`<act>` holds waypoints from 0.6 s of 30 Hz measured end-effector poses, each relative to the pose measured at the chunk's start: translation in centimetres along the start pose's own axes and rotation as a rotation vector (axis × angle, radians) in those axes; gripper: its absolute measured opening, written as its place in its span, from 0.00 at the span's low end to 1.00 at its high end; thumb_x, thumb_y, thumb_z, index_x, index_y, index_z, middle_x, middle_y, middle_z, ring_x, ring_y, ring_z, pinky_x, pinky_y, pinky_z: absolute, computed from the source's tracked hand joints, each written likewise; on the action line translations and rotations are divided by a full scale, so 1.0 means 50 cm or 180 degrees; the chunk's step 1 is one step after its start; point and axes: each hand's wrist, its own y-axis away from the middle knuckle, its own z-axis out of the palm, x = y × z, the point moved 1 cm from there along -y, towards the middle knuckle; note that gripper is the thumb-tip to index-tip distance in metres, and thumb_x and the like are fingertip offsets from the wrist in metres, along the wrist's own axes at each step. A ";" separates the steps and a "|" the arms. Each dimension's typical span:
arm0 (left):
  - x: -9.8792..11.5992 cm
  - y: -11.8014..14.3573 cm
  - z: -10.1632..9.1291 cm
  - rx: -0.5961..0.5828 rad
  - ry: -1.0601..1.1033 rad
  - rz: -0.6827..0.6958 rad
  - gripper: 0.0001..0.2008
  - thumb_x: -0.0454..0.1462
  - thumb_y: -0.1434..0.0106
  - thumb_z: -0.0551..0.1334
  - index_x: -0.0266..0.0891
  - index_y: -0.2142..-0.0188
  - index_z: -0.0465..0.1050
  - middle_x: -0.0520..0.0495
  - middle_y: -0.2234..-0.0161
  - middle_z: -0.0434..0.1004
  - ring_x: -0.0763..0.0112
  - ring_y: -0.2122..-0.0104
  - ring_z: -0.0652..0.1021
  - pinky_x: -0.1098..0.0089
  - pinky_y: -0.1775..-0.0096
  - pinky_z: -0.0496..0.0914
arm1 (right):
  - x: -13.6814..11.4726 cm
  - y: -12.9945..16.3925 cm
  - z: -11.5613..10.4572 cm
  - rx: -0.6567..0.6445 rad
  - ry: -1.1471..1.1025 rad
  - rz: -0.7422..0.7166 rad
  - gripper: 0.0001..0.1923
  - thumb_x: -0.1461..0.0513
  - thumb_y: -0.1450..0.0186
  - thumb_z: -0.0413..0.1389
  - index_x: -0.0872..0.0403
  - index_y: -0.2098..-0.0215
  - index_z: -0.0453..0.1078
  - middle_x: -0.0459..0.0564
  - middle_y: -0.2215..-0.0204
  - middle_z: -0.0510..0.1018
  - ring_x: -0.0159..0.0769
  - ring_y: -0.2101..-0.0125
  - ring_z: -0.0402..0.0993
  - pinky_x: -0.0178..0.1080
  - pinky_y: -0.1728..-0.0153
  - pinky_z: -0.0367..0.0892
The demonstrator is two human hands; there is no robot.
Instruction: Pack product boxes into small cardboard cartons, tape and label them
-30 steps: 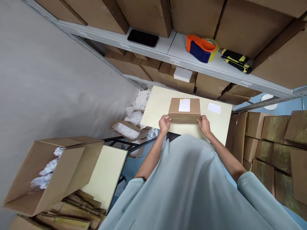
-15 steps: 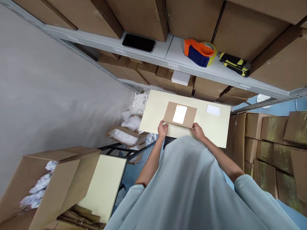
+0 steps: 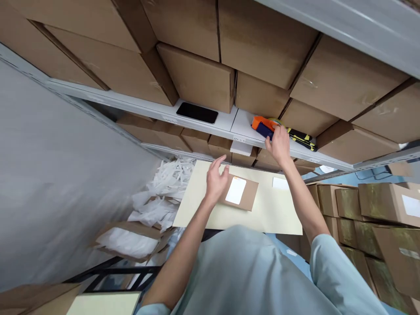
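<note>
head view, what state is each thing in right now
small box: closed, flat on the table, white label on top
left hand: open, over the box's left edge
right hand: on the tape dispenser, grip not clear
tape dispenser: lying on the shelf
phone: screen dark, flat on the shelf
floor carton: open, holding white bags

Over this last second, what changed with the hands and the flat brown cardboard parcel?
Both hands let go of the flat brown cardboard parcel with a white label. The right hand rose to the grey shelf and now lies on the orange and blue tape dispenser. The left hand hovers open at the parcel's left edge. The parcel still lies on the cream table; the black phone has not moved.
</note>
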 end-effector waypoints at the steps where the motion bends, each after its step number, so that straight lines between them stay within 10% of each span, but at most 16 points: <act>1: 0.031 -0.007 0.005 -0.0091 0.0068 0.0151 0.19 0.39 0.24 0.64 0.47 0.37 0.81 0.40 0.35 0.83 0.52 0.33 0.80 0.48 0.29 0.74 | 0.000 -0.039 0.006 -0.0184 0.0228 0.0155 0.27 0.62 0.30 0.59 0.64 0.35 0.67 0.78 0.37 0.74 0.71 0.34 0.71 0.74 0.32 0.64; 6: 0.076 0.026 0.012 -0.0420 0.0418 0.0201 0.17 0.37 0.23 0.63 0.48 0.38 0.82 0.42 0.38 0.85 0.54 0.36 0.83 0.49 0.32 0.77 | 0.018 -0.108 0.047 -0.0978 0.0802 0.0594 0.28 0.65 0.36 0.64 0.66 0.39 0.67 0.78 0.44 0.80 0.70 0.40 0.78 0.71 0.33 0.65; 11: 0.052 0.087 0.048 -0.0866 0.0844 -0.0181 0.16 0.34 0.25 0.63 0.48 0.42 0.82 0.42 0.42 0.87 0.55 0.40 0.86 0.50 0.35 0.81 | 0.032 -0.094 0.025 -0.0717 0.0456 0.0320 0.19 0.54 0.22 0.56 0.62 0.44 0.67 0.74 0.45 0.81 0.60 0.40 0.78 0.62 0.32 0.66; 18: 0.100 0.150 0.027 -0.0640 0.1212 -0.0078 0.14 0.40 0.21 0.64 0.49 0.39 0.79 0.42 0.44 0.86 0.59 0.46 0.87 0.56 0.41 0.84 | -0.113 0.186 -0.059 -0.0482 -0.0923 0.0752 0.28 0.38 0.24 0.59 0.49 0.40 0.70 0.59 0.49 0.83 0.54 0.49 0.82 0.58 0.43 0.78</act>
